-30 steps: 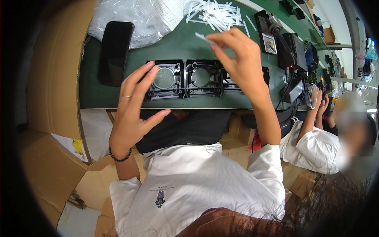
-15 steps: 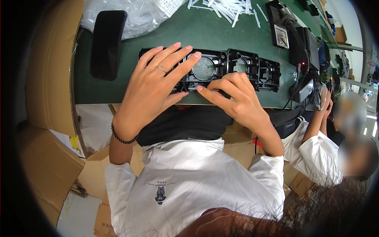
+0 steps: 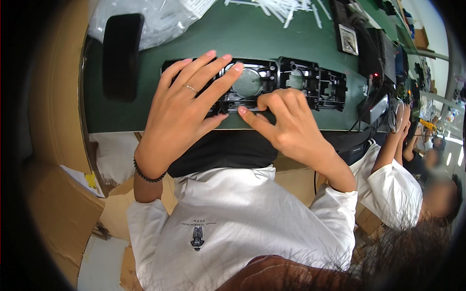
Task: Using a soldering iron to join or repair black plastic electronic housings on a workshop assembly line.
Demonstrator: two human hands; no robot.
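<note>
A long black plastic frame [image 3: 272, 72] with a round opening and ribbed compartments lies on the green table along its front edge. My left hand [image 3: 187, 104] lies over the frame's left part with fingers spread toward its far edge. The thumb rests by the near edge. My right hand [image 3: 289, 116] is at the near edge, right of the round opening, with its fingers curled and its thumb pressed against the frame. Anything small between those fingertips is hidden.
A black phone [image 3: 122, 56] lies at the left beside a clear plastic bag [image 3: 167, 22]. White plastic strips [image 3: 279, 8] are heaped at the back. Black boxes with cables [image 3: 376, 58] stand at the right. A co-worker in a white shirt [image 3: 393, 189] sits farther right, and cardboard [image 3: 60, 87] borders the left.
The view has shifted slightly, so the phone and bag sit farther left. Both hands keep nearly the same place on the frame; the right fingers have moved only a little.
</note>
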